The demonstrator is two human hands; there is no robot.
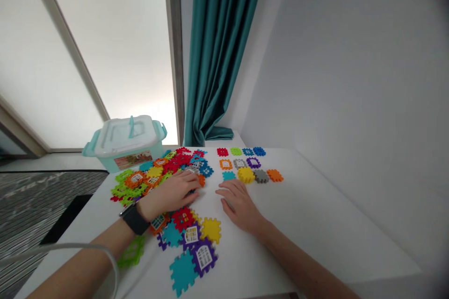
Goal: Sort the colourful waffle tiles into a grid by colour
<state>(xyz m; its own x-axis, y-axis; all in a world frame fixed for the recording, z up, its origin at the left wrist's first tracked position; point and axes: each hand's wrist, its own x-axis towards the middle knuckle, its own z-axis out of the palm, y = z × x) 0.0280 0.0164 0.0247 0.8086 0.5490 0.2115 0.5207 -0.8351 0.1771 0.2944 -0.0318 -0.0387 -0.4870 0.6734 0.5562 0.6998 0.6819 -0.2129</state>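
Note:
My left hand (170, 192) lies palm down on a heap of colourful interlocking plastic tiles (157, 170), and its fingers hide whatever is beneath them. A black smartwatch (135, 218) circles that wrist. My right hand (238, 204) rests on the white table (308, 215) with nothing in it, just below a teal tile (228, 176). Sorted tiles (245, 164) stand in short rows beyond that hand. More tiles, some with white window frames, lie toward me, including a purple window tile (204, 257) and a large teal tile (183, 272).
A lidded, pale-teal plastic storage box (124, 142) stands at the table's far left corner. A white wall runs along the right side, with a teal curtain (213, 65) behind the table. The table's left edge drops to a striped floor. A pale cable (66, 247) crosses the lower left.

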